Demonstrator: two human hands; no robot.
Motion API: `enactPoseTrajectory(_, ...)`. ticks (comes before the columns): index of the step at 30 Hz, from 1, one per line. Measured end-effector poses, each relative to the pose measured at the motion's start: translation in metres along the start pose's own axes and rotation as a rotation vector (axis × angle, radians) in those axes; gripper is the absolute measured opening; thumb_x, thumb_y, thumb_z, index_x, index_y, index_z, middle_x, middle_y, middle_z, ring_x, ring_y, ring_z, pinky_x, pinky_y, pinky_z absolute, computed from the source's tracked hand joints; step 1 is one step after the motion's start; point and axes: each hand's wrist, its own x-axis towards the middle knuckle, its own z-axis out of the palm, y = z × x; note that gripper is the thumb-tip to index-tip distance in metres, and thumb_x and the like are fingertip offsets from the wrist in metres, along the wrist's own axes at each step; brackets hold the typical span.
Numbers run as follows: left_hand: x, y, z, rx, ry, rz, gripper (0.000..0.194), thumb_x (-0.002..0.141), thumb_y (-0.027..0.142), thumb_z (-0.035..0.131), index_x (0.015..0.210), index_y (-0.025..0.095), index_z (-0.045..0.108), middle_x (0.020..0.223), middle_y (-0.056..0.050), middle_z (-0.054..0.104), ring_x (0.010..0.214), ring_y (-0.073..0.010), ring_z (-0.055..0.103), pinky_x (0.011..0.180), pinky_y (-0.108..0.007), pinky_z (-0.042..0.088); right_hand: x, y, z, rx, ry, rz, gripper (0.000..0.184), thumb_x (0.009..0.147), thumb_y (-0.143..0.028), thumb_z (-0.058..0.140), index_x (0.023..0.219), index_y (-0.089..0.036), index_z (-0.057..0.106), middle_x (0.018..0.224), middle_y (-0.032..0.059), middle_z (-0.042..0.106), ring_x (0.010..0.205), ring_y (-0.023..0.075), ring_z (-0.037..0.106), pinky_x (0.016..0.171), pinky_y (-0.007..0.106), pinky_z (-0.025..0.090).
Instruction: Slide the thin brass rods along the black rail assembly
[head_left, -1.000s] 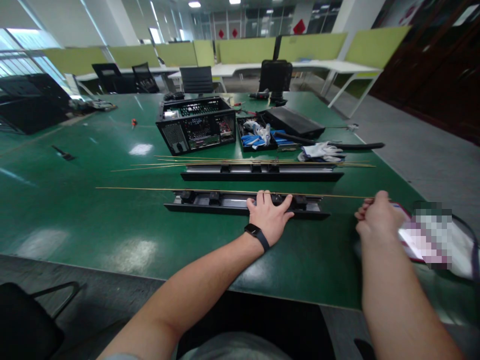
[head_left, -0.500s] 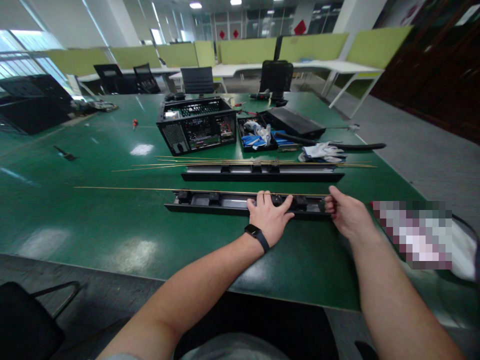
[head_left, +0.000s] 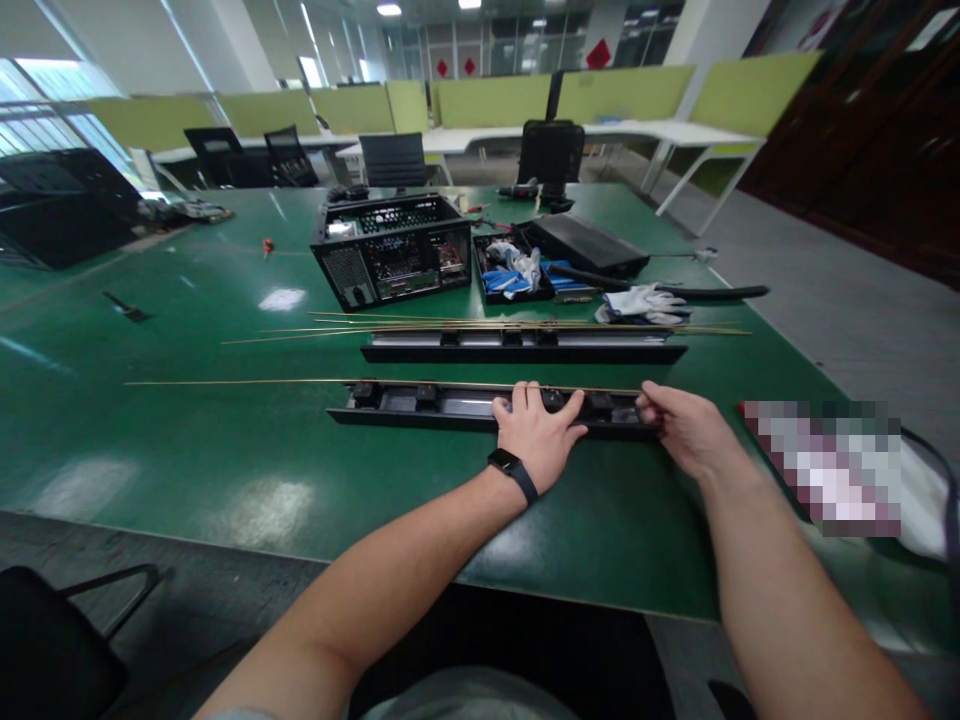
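A long black channel (head_left: 405, 415) with several dark blocks inside lies across the table before me. My left hand (head_left: 538, 430) rests on it right of the middle, fingers spread. A thin brass-coloured rod (head_left: 240, 381) runs along the channel's far edge and sticks out well past its left end. At the channel's right end, my right hand (head_left: 679, 420) pinches the rod's end between closed fingers. Behind lies a second black channel (head_left: 480, 352), with several thin brass-coloured rods (head_left: 322, 330) lying along and across its far side.
Farther back stand an opened computer case (head_left: 390, 265), a black tray (head_left: 491, 296) holding blue-and-white gloves, and a flat black box (head_left: 589, 245). More gloves (head_left: 645, 303) lie beside a black tube (head_left: 720, 293). A blurred-out package (head_left: 832, 470) is at the right.
My right hand has moved left along the channel, and the rod has slid left with it, so its far end reaches farther out. My left hand stays in place.
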Motion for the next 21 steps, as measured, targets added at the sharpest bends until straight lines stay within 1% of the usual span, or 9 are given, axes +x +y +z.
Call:
enactPoseTrajectory(3,0.0,0.001,-0.002,0.003,-0.01,0.001,0.052,0.112,0.066,0.055,0.163,0.053,0.06,0.164,-0.018,0.061,0.153,-0.0385,0.049,0.112,-0.063,0.045,-0.004,0.0,0.004,-0.024,-0.041,-0.005,0.054,0.059,-0.06,0.105,0.076,-0.018,0.076,0.062,0.0023,0.061,0.058,0.0123,0.053,0.053,0.024,0.043)
enactPoseTrajectory(5,0.0,0.001,-0.002,0.004,-0.017,0.002,0.052,0.113,0.065,0.055,0.163,0.054,0.06,0.164,-0.017,0.061,0.153,-0.0385,0.049,0.113,-0.063,0.045,-0.005,-0.001,0.005,-0.024,-0.053,-0.012,0.055,0.059,-0.062,0.106,0.078,-0.018,0.077,0.063,0.0021,0.062,0.059,0.0127,0.055,0.054,0.024,0.045)
enactPoseTrajectory(7,0.0,0.0,-0.002,0.004,-0.012,0.003,0.053,0.113,0.065,0.055,0.163,0.053,0.06,0.165,-0.017,0.06,0.153,-0.0387,0.048,0.113,-0.063,0.045,-0.005,-0.001,0.005,-0.019,-0.049,-0.011,0.053,0.062,-0.059,0.105,0.078,-0.018,0.077,0.064,0.0019,0.062,0.058,0.0121,0.054,0.053,0.024,0.045)
enactPoseTrajectory(9,0.0,0.0,-0.001,0.001,-0.004,0.003,0.053,0.112,0.065,0.055,0.164,0.053,0.06,0.164,-0.017,0.06,0.153,-0.0393,0.049,0.113,-0.064,0.045,-0.003,-0.002,0.004,0.004,0.0,-0.004,0.046,0.066,-0.051,0.104,0.077,-0.018,0.074,0.065,0.0015,0.062,0.056,0.0103,0.052,0.049,0.021,0.041)
enactPoseTrajectory(11,0.0,-0.001,0.0,-0.002,0.002,0.005,0.053,0.112,0.065,0.056,0.164,0.053,0.06,0.164,-0.017,0.06,0.153,-0.0397,0.049,0.112,-0.064,0.045,-0.001,-0.005,0.001,0.064,0.1,0.005,0.036,0.071,-0.038,0.098,0.075,-0.019,0.069,0.065,0.0003,0.061,0.052,0.0081,0.048,0.045,0.019,0.035)
enactPoseTrajectory(14,0.0,-0.001,0.0,-0.003,-0.005,0.006,0.053,0.113,0.065,0.054,0.164,0.054,0.059,0.165,-0.017,0.06,0.154,-0.0392,0.048,0.112,-0.063,0.045,0.004,-0.012,-0.005,0.181,0.301,0.004,0.027,0.078,-0.02,0.085,0.071,-0.02,0.059,0.063,-0.0019,0.057,0.048,0.0057,0.04,0.04,0.019,0.027)
enactPoseTrajectory(16,0.0,-0.001,-0.001,-0.002,-0.015,0.001,0.053,0.113,0.066,0.053,0.164,0.054,0.059,0.166,-0.017,0.059,0.154,-0.0386,0.048,0.113,-0.062,0.045,0.005,-0.017,-0.01,0.218,0.447,0.007,0.026,0.081,-0.013,0.076,0.068,-0.02,0.055,0.062,-0.0022,0.054,0.047,0.0056,0.036,0.038,0.02,0.024)
enactPoseTrajectory(18,0.0,-0.001,-0.001,-0.002,-0.021,-0.002,0.053,0.113,0.066,0.053,0.164,0.054,0.059,0.166,-0.017,0.059,0.154,-0.0384,0.048,0.114,-0.062,0.045,0.006,-0.021,-0.013,0.217,0.584,0.006,0.028,0.085,-0.008,0.069,0.065,-0.02,0.053,0.061,-0.002,0.052,0.047,0.0067,0.036,0.036,0.021,0.023)
enactPoseTrajectory(21,0.0,-0.001,-0.002,-0.006,-0.022,-0.001,0.053,0.113,0.065,0.054,0.164,0.054,0.059,0.166,-0.017,0.059,0.154,-0.0388,0.048,0.114,-0.063,0.045,0.005,-0.024,-0.017,0.21,0.715,-0.017,0.033,0.089,-0.006,0.066,0.062,-0.02,0.053,0.06,-0.0017,0.051,0.048,0.008,0.039,0.036,0.022,0.023)
